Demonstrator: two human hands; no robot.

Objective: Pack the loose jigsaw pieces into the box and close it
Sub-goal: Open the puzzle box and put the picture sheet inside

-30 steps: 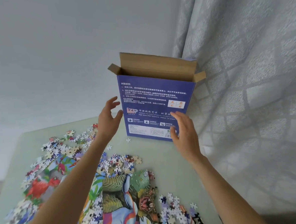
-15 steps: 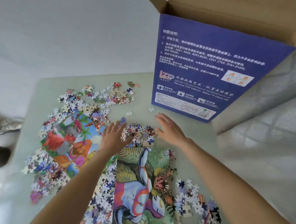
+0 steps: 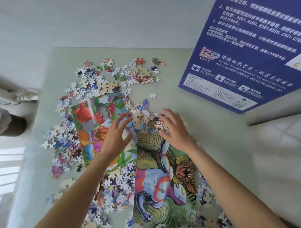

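Left hand and right hand extended, fingers spread.

Open lane: bare tabletop between the loose jigsaw pieces and the box.
Right side: the upright box blocks the way.
Left and near: assembled puzzle sections and scattered pieces cover the surface.

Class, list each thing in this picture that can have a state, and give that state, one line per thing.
Left hand: open, fingers spread beside a heap of pieces.
Right hand: open, fingers on the same heap.
Heap of loose pieces: bunched between the hands, on the table.
Box: standing; its top is out of frame.
Joined puzzle sections: still assembled, lying flat.
Scattered pieces: unpacked.
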